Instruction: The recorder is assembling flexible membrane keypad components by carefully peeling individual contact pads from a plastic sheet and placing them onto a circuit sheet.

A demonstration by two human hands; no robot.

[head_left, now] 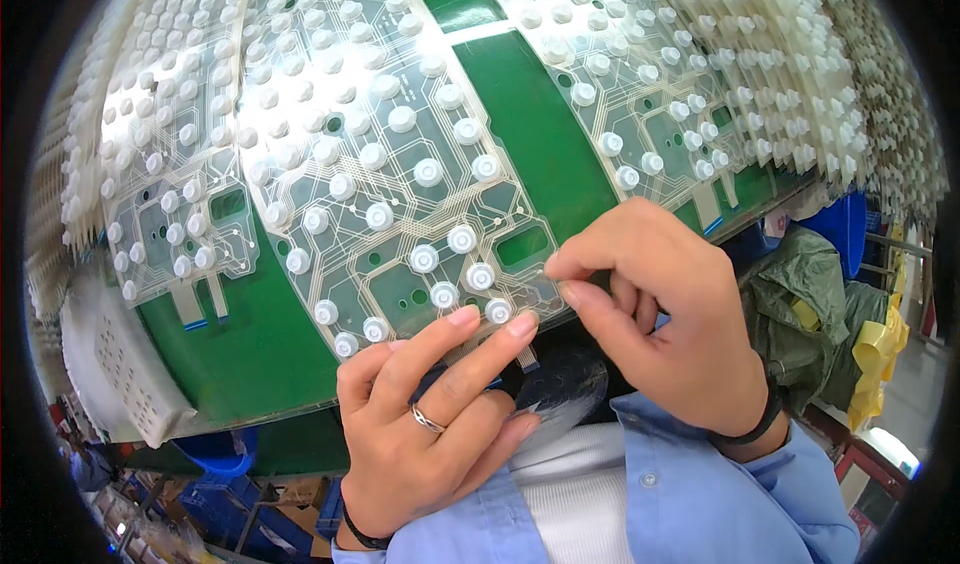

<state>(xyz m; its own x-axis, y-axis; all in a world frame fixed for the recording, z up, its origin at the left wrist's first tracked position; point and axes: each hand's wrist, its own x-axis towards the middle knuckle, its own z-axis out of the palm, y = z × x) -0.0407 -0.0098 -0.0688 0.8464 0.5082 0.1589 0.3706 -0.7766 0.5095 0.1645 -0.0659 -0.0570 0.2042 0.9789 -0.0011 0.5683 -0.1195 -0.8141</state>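
In front of me lies a clear keyboard membrane sheet [400,179] with printed silvery traces and rows of white rubber domes. My left hand [425,414], with a ring on one finger, rests at its near edge. The index and middle fingertips lie stretched over the sheet beside the lowest domes; the other fingers bend loosely. At the sheet's right edge, near its near corner, my right hand [665,314] has thumb and index finger brought together in a pinch. Whether they grip the sheet's edge or something small there, I cannot make out.
Similar membrane sheets lie left [180,204] and right [650,114] on the green tabletop [520,94]. Dense stacks of domed sheets [790,74] stand at the far right. A white perforated piece [125,364] sits at the left. Beyond the table's right edge is a dark green bag [795,294].
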